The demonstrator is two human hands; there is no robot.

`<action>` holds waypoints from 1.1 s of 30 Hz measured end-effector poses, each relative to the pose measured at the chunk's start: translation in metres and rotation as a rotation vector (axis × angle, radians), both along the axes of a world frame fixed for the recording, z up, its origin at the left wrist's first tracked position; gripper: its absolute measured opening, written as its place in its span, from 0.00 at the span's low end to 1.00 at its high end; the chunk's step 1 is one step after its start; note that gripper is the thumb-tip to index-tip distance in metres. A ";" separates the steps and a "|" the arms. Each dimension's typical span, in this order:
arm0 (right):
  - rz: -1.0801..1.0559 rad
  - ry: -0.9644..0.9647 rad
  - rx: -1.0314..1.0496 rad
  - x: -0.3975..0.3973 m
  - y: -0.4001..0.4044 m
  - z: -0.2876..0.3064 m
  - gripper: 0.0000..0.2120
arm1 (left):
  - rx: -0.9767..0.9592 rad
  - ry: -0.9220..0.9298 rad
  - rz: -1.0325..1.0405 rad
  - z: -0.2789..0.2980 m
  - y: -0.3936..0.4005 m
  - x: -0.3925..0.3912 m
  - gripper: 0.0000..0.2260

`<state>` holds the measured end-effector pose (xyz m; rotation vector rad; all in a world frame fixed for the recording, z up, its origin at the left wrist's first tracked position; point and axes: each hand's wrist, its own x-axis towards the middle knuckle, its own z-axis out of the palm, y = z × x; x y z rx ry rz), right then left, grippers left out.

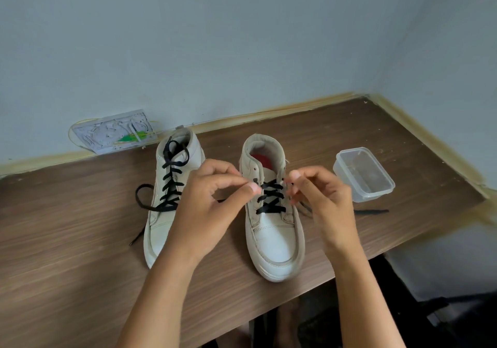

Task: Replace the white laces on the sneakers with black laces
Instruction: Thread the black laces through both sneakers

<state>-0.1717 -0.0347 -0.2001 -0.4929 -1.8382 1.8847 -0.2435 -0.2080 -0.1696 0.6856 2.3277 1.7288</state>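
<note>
Hands meet over the right sneaker [273, 213]: left hand [212, 202] pinches thumb to forefinger at its left eyelets, right hand [320, 197] curls fingers at the right eyelets, both on the black lace [271, 197], laced halfway up. Sneaker lies toe toward the person, heel to the wall, on the table [80, 240]. Left sneaker [172, 199] sits parallel beside it, fully laced.

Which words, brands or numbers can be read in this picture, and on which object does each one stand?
None can be read.
Grey embossed panel against the wall: raised shapes, too blurred to tell whether they are letters.
Left sneaker, right sneaker: no brand or label shows.
Clear plastic container: no label shows.
</note>
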 end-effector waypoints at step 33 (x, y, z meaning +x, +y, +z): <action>0.356 -0.081 -0.094 0.012 0.016 0.006 0.08 | -0.267 0.644 0.286 -0.018 0.010 -0.006 0.04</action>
